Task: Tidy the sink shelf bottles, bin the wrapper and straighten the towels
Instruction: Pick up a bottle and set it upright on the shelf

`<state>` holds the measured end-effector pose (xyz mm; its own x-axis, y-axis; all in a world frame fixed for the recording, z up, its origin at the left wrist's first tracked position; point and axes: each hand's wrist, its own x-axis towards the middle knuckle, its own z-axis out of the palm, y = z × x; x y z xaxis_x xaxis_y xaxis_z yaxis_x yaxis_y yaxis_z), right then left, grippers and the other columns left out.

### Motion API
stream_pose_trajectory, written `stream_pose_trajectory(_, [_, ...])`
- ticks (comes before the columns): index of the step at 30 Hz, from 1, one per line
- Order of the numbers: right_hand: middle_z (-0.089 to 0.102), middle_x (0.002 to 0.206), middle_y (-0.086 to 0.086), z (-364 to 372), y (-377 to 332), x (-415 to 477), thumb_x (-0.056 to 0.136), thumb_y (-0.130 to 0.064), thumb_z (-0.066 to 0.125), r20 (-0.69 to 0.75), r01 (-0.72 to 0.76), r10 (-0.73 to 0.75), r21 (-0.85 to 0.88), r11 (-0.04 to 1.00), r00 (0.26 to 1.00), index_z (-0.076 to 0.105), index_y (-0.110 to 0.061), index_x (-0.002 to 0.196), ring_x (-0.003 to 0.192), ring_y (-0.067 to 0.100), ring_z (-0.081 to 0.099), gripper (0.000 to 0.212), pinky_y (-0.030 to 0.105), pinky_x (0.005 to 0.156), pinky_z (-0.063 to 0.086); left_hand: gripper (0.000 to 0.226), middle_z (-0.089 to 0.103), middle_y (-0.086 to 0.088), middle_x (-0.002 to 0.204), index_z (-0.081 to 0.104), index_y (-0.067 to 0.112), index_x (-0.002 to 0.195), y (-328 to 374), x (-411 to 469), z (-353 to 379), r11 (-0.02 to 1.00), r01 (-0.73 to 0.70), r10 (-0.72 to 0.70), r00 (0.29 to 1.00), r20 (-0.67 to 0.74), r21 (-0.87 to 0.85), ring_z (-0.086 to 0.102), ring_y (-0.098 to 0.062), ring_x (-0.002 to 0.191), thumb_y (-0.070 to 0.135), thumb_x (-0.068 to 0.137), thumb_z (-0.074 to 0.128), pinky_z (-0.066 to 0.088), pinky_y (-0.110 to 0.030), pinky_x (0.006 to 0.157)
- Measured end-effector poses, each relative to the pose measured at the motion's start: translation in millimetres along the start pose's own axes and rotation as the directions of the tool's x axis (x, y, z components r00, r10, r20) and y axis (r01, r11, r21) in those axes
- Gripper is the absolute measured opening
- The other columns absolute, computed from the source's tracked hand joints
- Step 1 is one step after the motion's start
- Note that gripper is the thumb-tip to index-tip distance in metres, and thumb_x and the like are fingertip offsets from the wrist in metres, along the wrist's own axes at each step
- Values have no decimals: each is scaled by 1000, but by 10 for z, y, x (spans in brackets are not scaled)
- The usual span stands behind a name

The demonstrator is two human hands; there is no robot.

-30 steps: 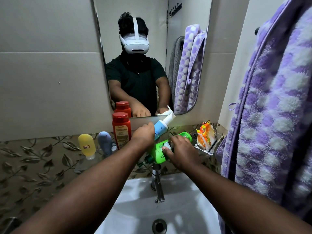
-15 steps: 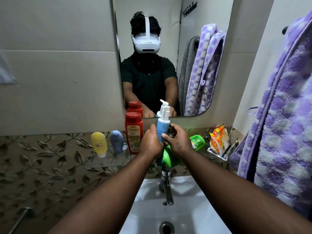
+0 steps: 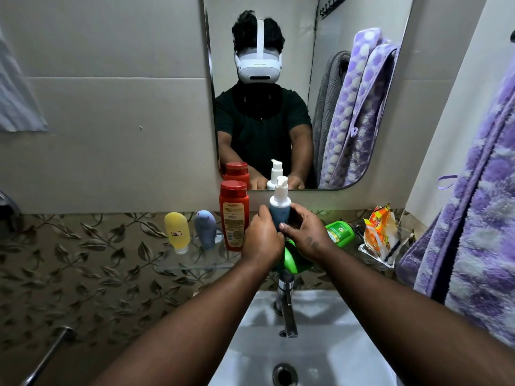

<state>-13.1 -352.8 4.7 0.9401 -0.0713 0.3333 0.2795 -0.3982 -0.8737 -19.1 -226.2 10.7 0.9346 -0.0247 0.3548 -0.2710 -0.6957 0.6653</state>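
Note:
A blue pump bottle with a white top stands upright on the glass shelf, just right of the red bottle. My left hand and my right hand both wrap around its lower body. A green bottle lies on its side under my hands, and its other end shows to the right. A yellow tube and a grey-blue tube stand at the shelf's left. An orange wrapper sits in a clear soap dish. A purple towel hangs at right.
The white sink with its tap lies below the shelf. The mirror shows a person with a headset, plus grey and purple towels. A pale cloth hangs at far left. A metal bar sticks out at lower left.
The blue pump bottle went from tilted to upright beside the red bottle. My right hand left the green bottle and joined the left on the pump bottle. The camera shifted left.

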Motion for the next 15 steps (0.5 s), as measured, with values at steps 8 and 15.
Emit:
stream_pose_trajectory(8, [69,129,2,-32,5,-28,86,-5,76,77,-5,0,64,998,997,58,-9,136,123,15,63,53,43,112,46,36,64,-7,113,44,17,118,-31,-52,-23,1000,-21,22,1000,-15,9,65,-25,101,19,90,67,55,-36,73])
stream_pose_trajectory(15, [70,123,-4,-41,33,-35,87,-5,75,132,-25,14,79,997,991,58,-10,133,112,-1,66,50,19,94,51,35,63,-6,110,44,18,114,-82,-106,-42,999,-22,24,999,-47,40,65,-25,97,23,89,67,43,-30,67])
